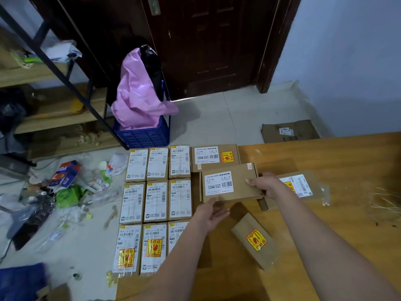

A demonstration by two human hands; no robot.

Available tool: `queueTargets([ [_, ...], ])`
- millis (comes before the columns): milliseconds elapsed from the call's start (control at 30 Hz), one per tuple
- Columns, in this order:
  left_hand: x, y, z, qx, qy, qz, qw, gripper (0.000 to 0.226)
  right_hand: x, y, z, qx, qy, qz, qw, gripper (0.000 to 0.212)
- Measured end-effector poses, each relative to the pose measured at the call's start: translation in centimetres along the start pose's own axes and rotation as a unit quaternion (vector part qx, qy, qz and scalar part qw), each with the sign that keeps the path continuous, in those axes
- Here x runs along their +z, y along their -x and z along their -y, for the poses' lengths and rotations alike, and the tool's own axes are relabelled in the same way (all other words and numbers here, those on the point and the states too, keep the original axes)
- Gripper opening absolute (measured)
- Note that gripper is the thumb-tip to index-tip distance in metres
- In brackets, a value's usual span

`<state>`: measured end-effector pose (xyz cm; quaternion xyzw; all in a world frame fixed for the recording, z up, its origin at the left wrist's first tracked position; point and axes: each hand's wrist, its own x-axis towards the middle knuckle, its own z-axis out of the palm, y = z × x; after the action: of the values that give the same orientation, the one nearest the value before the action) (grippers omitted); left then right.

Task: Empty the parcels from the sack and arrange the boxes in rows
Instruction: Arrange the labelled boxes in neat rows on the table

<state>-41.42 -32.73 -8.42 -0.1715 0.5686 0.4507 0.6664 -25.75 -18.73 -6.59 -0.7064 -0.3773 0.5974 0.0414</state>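
1. Head view: both hands hold one brown box (231, 184) with a white barcode label, just above the bench (338, 153), near its left end.
2. Left hand (211, 213) grips the near left corner of the box from below, fingers curled under the edge; right hand (265, 184) grips the right end, thumb on top. The two-handed hold probably keeps the box level so it can go down square.
3. The box sits between the hands, label up, and its far edge overlaps the near edge of a matching box (214, 157) already laid flat. I judge it is being lined up as the next one in that column.
4. Left of it, nine smaller labelled boxes (156, 200) stand in three neat rows of three, labels up, edges touching; this grid sets the pattern to follow.
5. Still loose on the bench: a small box with a yellow sticker (255, 241) lying askew, near and right of the left hand, and a flat parcel (299, 185) just behind the right hand.
6. No sack can be picked out with certainty.
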Motion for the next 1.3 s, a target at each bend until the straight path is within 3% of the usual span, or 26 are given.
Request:
queueTargets([
  [233, 0.4, -0.4, 0.6, -0.02, 0.027, -0.017, 0.999, 0.026, 1.9, -0.6, 0.9, -0.005, 0.138, -0.054, 0.989, 0.055],
  [333, 0.5, -0.9, 0.8, -0.014, 0.03, -0.024, 0.999, 0.026, 2.5, -0.6, 0.9, 0.007, 0.251, -0.059, 0.966, 0.048],
  [467, 0.5, -1.6, 1.0, -0.015, 0.022, -0.03, 0.999, 0.024, 3.7, -0.8, 0.8, 0.004, 0.3, -0.067, 0.952, 0.041],
  [700, 0.6, -2.2, 0.8, -0.013, 0.032, -0.031, 0.999, 0.026, 5.6, -1.7, -1.4, -0.029, 0.324, -0.051, 0.944, 0.039],
  [833, 0.4, -2.7, 0.6, -0.015, 0.041, -0.026, 0.999, 0.018, 6.0, -2.1, -1.9, -0.024, 0.281, -0.084, 0.956, 0.038],
  [1300, 0.7, -3.6, 0.2, -0.016, 0.091, -0.036, 0.995, 0.039, 5.8, -3.2, -0.4, -0.003, 0.27, -0.055, 0.961, 0.04],
])
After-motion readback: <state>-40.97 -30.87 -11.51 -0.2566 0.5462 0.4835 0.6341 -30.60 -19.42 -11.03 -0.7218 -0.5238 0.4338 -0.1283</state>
